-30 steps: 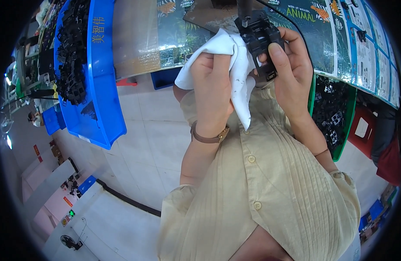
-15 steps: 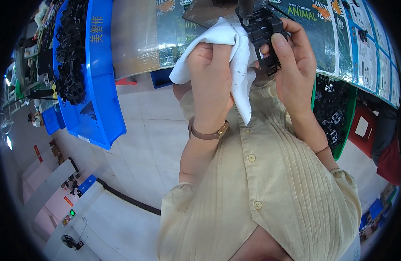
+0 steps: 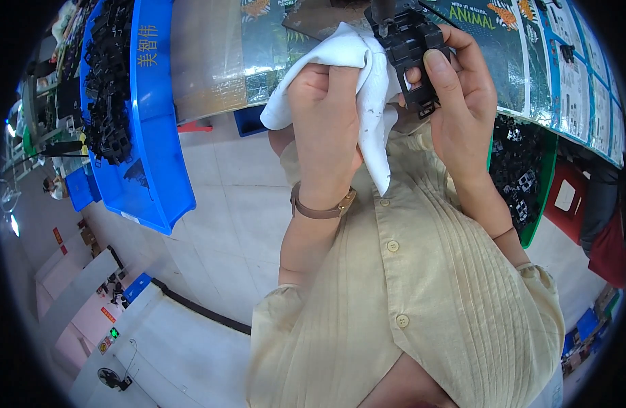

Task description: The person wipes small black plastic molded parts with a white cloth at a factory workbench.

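Note:
A white cloth [image 3: 372,102] with small dark specks is bunched in my left hand [image 3: 324,129], which is closed round it. Part of the cloth hangs down in a point in front of my shirt. To its right, my right hand [image 3: 464,102] grips a black plastic part [image 3: 413,58] with a boxy, openwork frame, the thumb lying on its near face. A dark upright tool [image 3: 383,12] meets the top of the part. The cloth lies close against the part's left side; whether they touch I cannot tell. My left fingertips are hidden by the cloth.
On the left stands a long blue bin [image 3: 162,149] holding many black plastic parts [image 3: 110,88]. A green crate [image 3: 545,183] with more black parts sits low on the right, beside a red stool [image 3: 570,190]. The table [image 3: 207,68] has a printed, plastic-covered top.
My left hand and the cloth have shifted very slightly to the left. My right hand keeps its grip on the black part, almost unmoved.

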Action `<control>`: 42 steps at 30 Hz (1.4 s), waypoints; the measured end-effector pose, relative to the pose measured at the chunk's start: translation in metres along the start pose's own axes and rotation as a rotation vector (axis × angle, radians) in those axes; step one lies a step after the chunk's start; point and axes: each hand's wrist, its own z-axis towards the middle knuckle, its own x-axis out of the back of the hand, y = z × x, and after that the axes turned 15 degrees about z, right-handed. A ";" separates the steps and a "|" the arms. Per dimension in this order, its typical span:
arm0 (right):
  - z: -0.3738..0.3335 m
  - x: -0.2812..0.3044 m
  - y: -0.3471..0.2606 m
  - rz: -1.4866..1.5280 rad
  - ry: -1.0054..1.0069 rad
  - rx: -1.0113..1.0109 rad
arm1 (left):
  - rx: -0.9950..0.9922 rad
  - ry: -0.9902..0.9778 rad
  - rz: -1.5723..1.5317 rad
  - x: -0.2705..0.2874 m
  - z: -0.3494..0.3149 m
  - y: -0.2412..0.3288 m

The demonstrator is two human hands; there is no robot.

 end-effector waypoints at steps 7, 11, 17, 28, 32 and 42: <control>-0.001 -0.003 0.001 -0.098 0.074 -0.016 | -0.013 0.006 -0.005 0.000 0.001 0.000; 0.000 -0.003 0.001 -0.091 0.080 -0.021 | 0.001 -0.018 0.021 0.002 0.001 0.001; 0.001 0.000 0.002 -0.066 0.098 -0.047 | -0.003 -0.006 -0.007 0.001 0.003 -0.001; -0.013 0.005 0.003 -0.128 0.042 -0.029 | 0.049 -0.030 0.142 0.009 0.003 -0.014; -0.025 0.011 0.002 -0.262 -0.016 0.032 | 0.047 -0.035 0.227 0.011 0.000 -0.017; -0.031 0.014 0.002 -0.108 -0.038 0.034 | 0.019 -0.130 -0.050 0.016 -0.030 -0.036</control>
